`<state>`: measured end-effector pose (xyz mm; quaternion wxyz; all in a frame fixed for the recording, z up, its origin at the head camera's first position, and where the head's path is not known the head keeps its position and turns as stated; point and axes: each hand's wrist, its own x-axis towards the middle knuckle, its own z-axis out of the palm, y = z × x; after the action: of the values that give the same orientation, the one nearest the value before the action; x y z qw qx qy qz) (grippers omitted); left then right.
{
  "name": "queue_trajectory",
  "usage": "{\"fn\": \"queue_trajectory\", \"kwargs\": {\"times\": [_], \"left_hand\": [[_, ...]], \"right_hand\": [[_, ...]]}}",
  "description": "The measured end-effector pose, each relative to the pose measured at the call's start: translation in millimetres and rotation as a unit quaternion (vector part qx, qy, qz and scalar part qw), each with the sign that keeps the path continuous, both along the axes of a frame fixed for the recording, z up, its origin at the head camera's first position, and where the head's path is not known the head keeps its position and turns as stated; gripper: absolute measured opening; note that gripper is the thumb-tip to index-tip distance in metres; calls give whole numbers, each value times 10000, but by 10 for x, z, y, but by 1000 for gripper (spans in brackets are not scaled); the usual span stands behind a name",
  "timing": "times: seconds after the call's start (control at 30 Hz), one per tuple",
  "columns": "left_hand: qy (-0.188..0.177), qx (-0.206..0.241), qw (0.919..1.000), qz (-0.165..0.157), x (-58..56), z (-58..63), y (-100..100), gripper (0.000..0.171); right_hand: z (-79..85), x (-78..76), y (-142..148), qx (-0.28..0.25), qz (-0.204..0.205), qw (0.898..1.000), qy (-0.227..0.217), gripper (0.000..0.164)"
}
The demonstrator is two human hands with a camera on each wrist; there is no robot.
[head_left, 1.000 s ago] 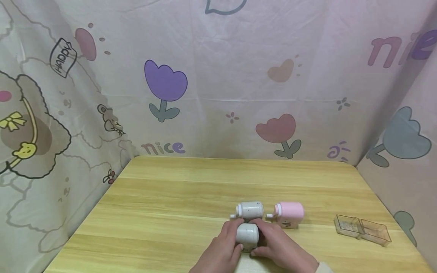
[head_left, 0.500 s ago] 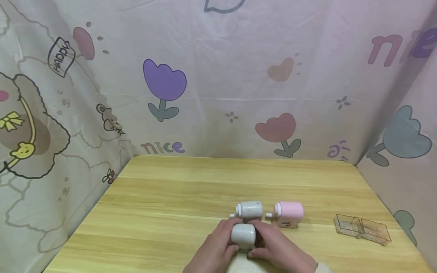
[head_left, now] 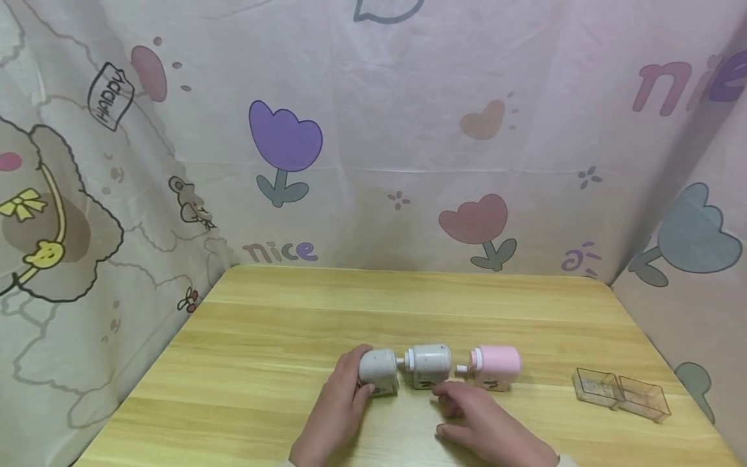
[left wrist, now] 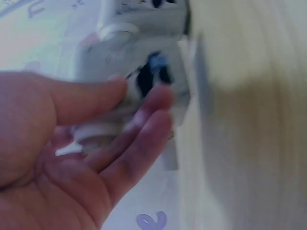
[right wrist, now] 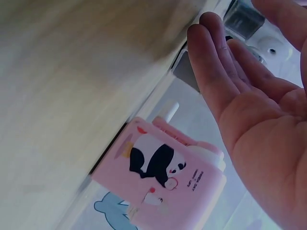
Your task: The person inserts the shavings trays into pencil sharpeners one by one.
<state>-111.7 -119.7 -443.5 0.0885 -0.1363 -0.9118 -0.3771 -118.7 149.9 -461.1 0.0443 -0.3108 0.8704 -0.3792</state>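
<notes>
My left hand (head_left: 335, 405) grips a grey hand-crank pencil sharpener (head_left: 379, 366) at the left end of a row, thumb at its front and fingers round its left side. In the left wrist view, a dark printed picture shows on that sharpener (left wrist: 165, 72) beside the thumb. Just right of it stands a second grey sharpener (head_left: 430, 363), its white crank side facing the first. In front of this middle one is my right hand (head_left: 481, 425), fingers loosely bent and holding nothing. A pink sharpener (head_left: 500, 364) ends the row; the right wrist view shows its panda print.
Two small clear drawers (head_left: 617, 405), one smoky and one orange-tinted, lie end to end at the right of the wooden table (head_left: 280, 337). A printed curtain (head_left: 373, 130) hangs behind the table and along both sides.
The first grey sharpener has gone from in front of the middle one to its left, into line with the others. My right hand has let go of it; my left hand still holds it.
</notes>
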Motion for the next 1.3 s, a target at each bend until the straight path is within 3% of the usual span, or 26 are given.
{"fn": "queue_trajectory", "kwargs": {"times": [0.1,0.2,0.43,0.57,0.7,0.8,0.9,0.97,1.07,1.17,1.3], "left_hand": [[21,48,9993,357,-50,-44,-2,56],[19,85,9986,518,-89,-89,-12,57],[36,77,9994,322,-131,-129,-56,62],[-129,55,9995,273,-120,-120,-60,72],[-382,90,9972,631,-94,-64,-28,91],[8,382,9933,1092,-80,-2,30,94],[837,853,9850,1244,-65,42,98,73],[1272,1227,9797,945,-53,49,143,54],[1468,1436,9783,255,-37,30,204,31],[1227,1300,9828,-457,-15,-6,259,21],[632,728,9903,-1002,25,-43,315,11]], "right_hand": [[4,5,28,-136,110,9998,-20,41],[17,11,46,-164,142,9997,-114,41],[33,5,78,-18,79,9999,-128,41],[23,7,124,56,8,9999,-102,39],[24,18,212,52,-152,9996,-228,38],[40,26,314,24,-333,9993,-149,34],[70,21,443,4,-594,9982,-40,26],[103,10,535,82,-884,9961,20,19],[164,-4,687,314,-1568,9871,50,11],[217,-26,853,722,-2367,9689,43,10],[249,-53,1092,1169,-3009,9464,141,18]]}}
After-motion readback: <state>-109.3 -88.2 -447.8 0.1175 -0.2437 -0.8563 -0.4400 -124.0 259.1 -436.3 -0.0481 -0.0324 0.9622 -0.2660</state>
